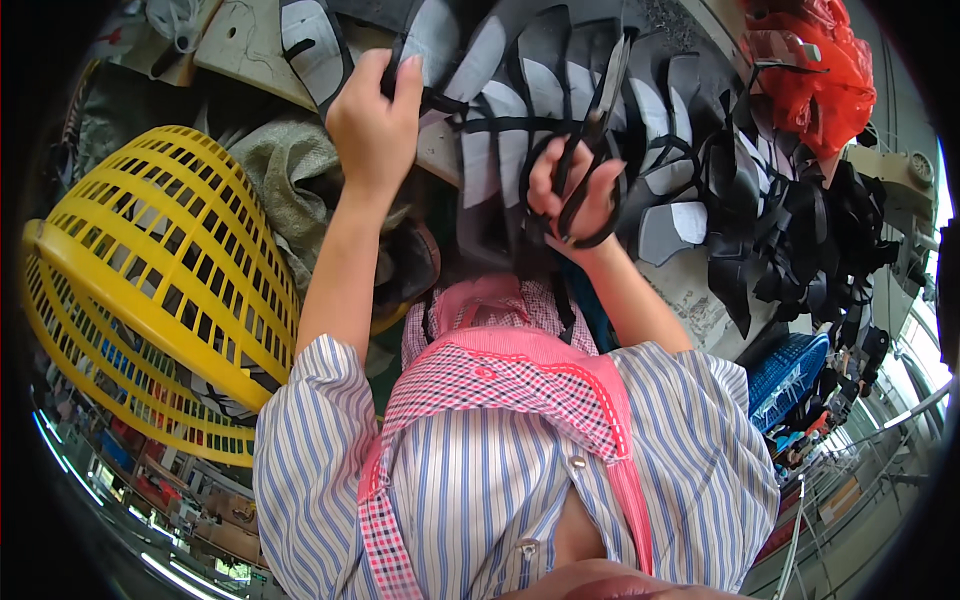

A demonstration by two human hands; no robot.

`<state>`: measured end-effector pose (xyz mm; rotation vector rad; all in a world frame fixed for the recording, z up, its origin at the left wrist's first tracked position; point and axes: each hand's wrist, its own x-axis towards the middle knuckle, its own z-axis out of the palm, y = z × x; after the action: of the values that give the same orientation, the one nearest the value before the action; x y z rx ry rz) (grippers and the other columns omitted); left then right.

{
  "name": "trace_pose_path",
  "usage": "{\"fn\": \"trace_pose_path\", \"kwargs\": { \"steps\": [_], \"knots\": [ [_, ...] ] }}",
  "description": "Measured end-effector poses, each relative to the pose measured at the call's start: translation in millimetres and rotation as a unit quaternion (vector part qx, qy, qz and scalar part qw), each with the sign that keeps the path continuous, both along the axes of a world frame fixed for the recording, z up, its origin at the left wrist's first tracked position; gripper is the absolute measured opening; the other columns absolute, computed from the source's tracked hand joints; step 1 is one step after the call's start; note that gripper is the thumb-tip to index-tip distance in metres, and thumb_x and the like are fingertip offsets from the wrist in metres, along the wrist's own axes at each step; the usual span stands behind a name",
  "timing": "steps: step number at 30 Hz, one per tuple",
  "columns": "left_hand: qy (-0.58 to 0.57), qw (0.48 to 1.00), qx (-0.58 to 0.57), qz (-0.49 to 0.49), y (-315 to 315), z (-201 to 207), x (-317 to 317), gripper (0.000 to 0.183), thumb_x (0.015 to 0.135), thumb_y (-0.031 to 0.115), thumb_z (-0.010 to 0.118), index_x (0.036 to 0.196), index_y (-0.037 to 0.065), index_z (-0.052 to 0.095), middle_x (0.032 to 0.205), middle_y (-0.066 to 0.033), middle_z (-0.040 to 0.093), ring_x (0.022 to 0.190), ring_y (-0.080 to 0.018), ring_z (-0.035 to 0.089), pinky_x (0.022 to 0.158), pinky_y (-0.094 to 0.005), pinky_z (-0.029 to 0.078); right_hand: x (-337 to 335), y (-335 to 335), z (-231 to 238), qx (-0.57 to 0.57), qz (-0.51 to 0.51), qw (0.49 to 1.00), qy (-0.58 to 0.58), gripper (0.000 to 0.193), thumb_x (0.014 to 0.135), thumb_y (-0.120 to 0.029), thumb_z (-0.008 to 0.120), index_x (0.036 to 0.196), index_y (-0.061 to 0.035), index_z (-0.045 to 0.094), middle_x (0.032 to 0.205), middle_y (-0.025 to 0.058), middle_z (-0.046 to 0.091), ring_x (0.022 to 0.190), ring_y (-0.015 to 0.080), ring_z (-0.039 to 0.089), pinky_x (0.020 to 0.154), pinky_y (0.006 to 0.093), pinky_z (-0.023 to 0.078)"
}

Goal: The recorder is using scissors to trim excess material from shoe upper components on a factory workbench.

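Note:
My left hand (372, 130) pinches the edge of a black-and-grey fabric piece (432, 40) at the upper middle, thumb pressed against the fingers. A row of similar joined pieces (541, 85) runs to the right from it, with narrow black strips (505, 125) between them. My right hand (578, 190) grips black-handled scissors (609, 88), its fingers in the loops. Their blades point up and away, over the row of pieces, and look nearly closed. Below them, some pieces hang over the table's near edge toward my lap.
A big yellow plastic basket (165, 240) lies tipped at the left, beside a woven sack (290, 160). More black pieces (800, 215) are heaped at the right. Behind them sits a red plastic bag (815, 75). A blue basket (790, 378) stands lower right.

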<state>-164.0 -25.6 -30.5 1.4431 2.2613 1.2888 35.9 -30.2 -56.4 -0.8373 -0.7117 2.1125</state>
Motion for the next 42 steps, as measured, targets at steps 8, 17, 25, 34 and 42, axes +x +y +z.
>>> {"fn": "trace_pose_path", "kwargs": {
  "steps": [8, 17, 25, 34, 42],
  "knots": [
    [-0.129, 0.981, -0.141, 0.022, -8.5, -7.9, -18.3, 0.026, 0.074, 0.027, 0.057, 0.075, 0.001, 0.057, 0.060, -0.0114, 0.057, 0.055, -0.0260, 0.055, 0.053, -0.0320, 0.041, -15.6, -65.4, -2.4, -0.213, 0.288, 0.932, 0.064, 0.063, 0.073, -0.061, 0.043, 0.098, -0.0021, 0.045, 0.070, -0.0010, 0.044, 0.056, 0.0066, 0.042, 0.053, 0.0192, 0.036],
    [0.146, 0.987, 0.049, 0.042, -33.3, -1.8, 2.4, 0.019, 0.077, 0.021, 0.059, 0.081, 0.002, 0.059, 0.068, -0.0131, 0.059, 0.060, -0.0269, 0.058, 0.054, -0.0313, 0.044, -32.5, -69.2, 12.5, -0.163, 0.279, 0.942, 0.089, 0.063, 0.076, -0.062, 0.037, 0.094, -0.0018, 0.045, 0.066, -0.0016, 0.040, 0.054, 0.0061, 0.037, 0.051, 0.0184, 0.033],
    [0.158, 0.986, 0.040, 0.047, -41.7, 0.9, 5.6, 0.019, 0.077, 0.018, 0.059, 0.080, -0.001, 0.059, 0.067, -0.0128, 0.059, 0.056, -0.0247, 0.057, 0.052, -0.0303, 0.043, -49.0, -74.1, 14.3, -0.091, 0.243, 0.963, -0.075, 0.058, 0.074, -0.057, 0.047, 0.092, -0.0027, 0.044, 0.063, -0.0036, 0.038, 0.049, 0.0040, 0.033, 0.043, 0.0174, 0.027],
    [0.059, 0.996, -0.052, 0.043, -15.8, 17.0, -10.0, 0.024, 0.077, 0.022, 0.056, 0.077, -0.002, 0.055, 0.060, -0.0138, 0.056, 0.053, -0.0271, 0.054, 0.050, -0.0323, 0.041, -82.3, -61.6, 5.8, -0.093, 0.120, 0.976, -0.157, 0.053, 0.078, -0.056, 0.042, 0.071, -0.0033, 0.043, 0.047, -0.0009, 0.035, 0.035, 0.0071, 0.032, 0.033, 0.0202, 0.027],
    [0.240, 0.962, 0.121, -0.052, 30.6, -53.1, -89.0, 0.040, 0.072, 0.020, 0.058, 0.109, 0.007, 0.049, 0.107, -0.0138, 0.050, 0.103, -0.0273, 0.042, 0.090, -0.0338, 0.027, -55.4, -15.8, -57.5, -0.030, 0.239, 0.968, -0.070, 0.023, 0.074, -0.025, 0.053, 0.068, -0.0034, 0.047, 0.049, -0.0024, 0.038, 0.036, 0.0050, 0.035, 0.033, 0.0193, 0.026]
  ]
}}
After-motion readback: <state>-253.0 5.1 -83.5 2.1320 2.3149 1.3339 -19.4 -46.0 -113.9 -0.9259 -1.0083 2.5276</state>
